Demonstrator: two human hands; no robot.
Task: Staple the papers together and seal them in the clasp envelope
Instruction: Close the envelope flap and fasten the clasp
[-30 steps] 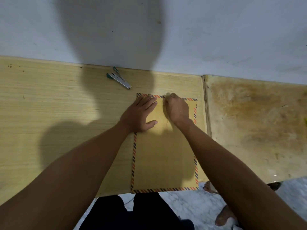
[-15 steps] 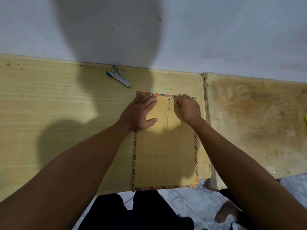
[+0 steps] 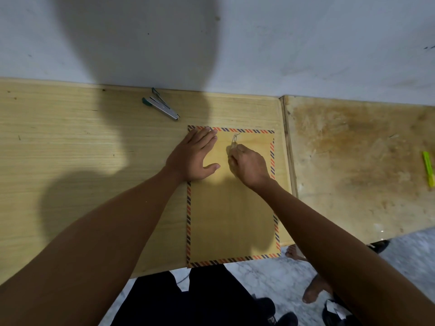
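Observation:
A brown clasp envelope [image 3: 231, 217] with a striped red-and-blue border lies flat on the wooden table [image 3: 82, 165], its near end hanging over the table's front edge. My left hand [image 3: 193, 157] rests flat on the envelope's upper left corner, fingers straight. My right hand [image 3: 248, 164] has its fingers curled and pinches the thin clasp string [image 3: 234, 143], which runs up to the small round fastener near the top edge. No papers are visible. A metal stapler [image 3: 162, 107] with a green end lies on the table beyond the envelope, to the left.
A second, stained wooden table [image 3: 357, 165] adjoins on the right, with a yellow-green marker [image 3: 428, 168] near its right edge. A white wall rises behind both tables. Below the front edge I see my dark trousers, marble floor and a bare foot [image 3: 316, 288].
My right hand has drawn back from the envelope's top edge toward me, pulling the clasp string along. My left hand has stayed flat on the upper left corner.

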